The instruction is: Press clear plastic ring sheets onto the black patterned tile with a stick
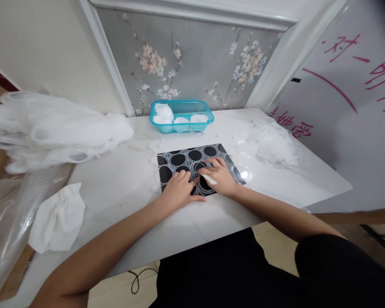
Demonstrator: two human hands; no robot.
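Note:
A black mat (179, 160) with a pattern of grey-ringed circles lies on the white table. My left hand (177, 190) rests on its near left part, thumb stretched out to the right and fingers apart, with nothing visible in it. Close beside it, my right hand (220, 176) is over the middle of the mat with its fingers bent. A small white strip-like piece (209, 179) shows at the thumb side of the right hand, which seems to pinch it. The fingertips and part of that piece are hidden.
Behind the mat stands a blue plastic basket (182, 128) with several white pads. Heaped white netlike material (64, 128) is at left, a white cloth (59, 218) nearer me. Clear-white scraps (276, 143) lie at right, before a whiteboard (349, 128).

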